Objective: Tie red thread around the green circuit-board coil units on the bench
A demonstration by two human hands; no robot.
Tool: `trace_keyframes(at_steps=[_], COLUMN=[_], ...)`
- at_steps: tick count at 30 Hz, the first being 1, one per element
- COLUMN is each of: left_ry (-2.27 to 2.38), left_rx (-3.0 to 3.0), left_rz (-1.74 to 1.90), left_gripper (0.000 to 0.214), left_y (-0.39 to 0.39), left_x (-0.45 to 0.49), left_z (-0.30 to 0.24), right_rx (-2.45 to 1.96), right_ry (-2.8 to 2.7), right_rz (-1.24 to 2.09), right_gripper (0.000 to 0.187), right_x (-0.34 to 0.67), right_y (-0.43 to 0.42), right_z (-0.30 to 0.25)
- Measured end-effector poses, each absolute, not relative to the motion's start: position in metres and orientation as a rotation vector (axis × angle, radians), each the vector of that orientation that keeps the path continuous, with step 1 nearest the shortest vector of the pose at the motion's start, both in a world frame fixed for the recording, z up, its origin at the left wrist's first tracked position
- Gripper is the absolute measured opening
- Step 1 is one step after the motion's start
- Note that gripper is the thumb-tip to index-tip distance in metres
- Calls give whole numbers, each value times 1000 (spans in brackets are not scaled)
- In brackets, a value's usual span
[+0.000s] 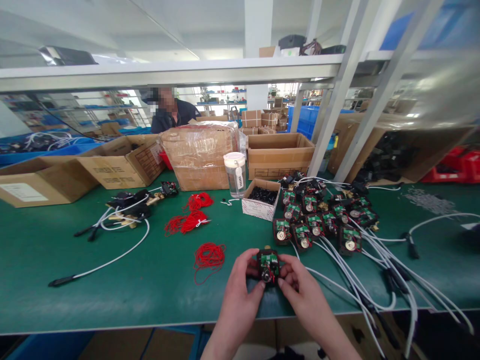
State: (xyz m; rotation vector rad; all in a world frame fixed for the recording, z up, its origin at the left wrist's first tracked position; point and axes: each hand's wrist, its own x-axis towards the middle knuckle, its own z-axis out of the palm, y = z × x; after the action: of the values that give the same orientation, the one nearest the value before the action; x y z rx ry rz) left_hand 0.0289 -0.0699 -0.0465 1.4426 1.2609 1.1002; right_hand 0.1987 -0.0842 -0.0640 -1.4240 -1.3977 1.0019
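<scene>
Both my hands hold one small black module [268, 266] with a green circuit board and a round metal part, low over the front of the green table [75, 270]. My left hand [240, 285] pinches its left side and my right hand [300, 287] grips its right side. A white cable runs off from the module to the right. Several like modules [318, 225] with white cables lie in a cluster just beyond my hands. A loose bundle of red wire [209, 256] lies to the left of my left hand.
More red wire bundles [191, 215], a small white box of black parts [261, 198], a clear plastic jar [235, 175] and finished units with white cables [127, 210] lie further back. Cardboard boxes [123, 160] line the rear. A person [170, 115] sits behind them.
</scene>
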Motion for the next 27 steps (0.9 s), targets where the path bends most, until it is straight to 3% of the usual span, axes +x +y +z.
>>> trace_keyframes(at_steps=[5,10,17,22,27], left_ry=[1195,1188,1222,1216,1246], left_rx=[1493,1538,1554,1572,1587], left_rz=[1051,1017,1089,1057,1058], left_gripper=[66,80,90,93,93], left_y=[-69,-69,-67,-65,-69], left_x=[20,15,15,14,16], left_z=[-49,-51,-63,-65,-63], right_rx=[-1463,-1526,-1681,-1818,-1971], right_ry=[-1471,-1592,-2034,-2336,-2601], right_rz=[949,665,140,161,271], right_gripper=[42,34,25,12,30], right_x=[203,221,231,201,177], right_y=[-91,-81,33,122,167], right_z=[-63,-32,46,58,47])
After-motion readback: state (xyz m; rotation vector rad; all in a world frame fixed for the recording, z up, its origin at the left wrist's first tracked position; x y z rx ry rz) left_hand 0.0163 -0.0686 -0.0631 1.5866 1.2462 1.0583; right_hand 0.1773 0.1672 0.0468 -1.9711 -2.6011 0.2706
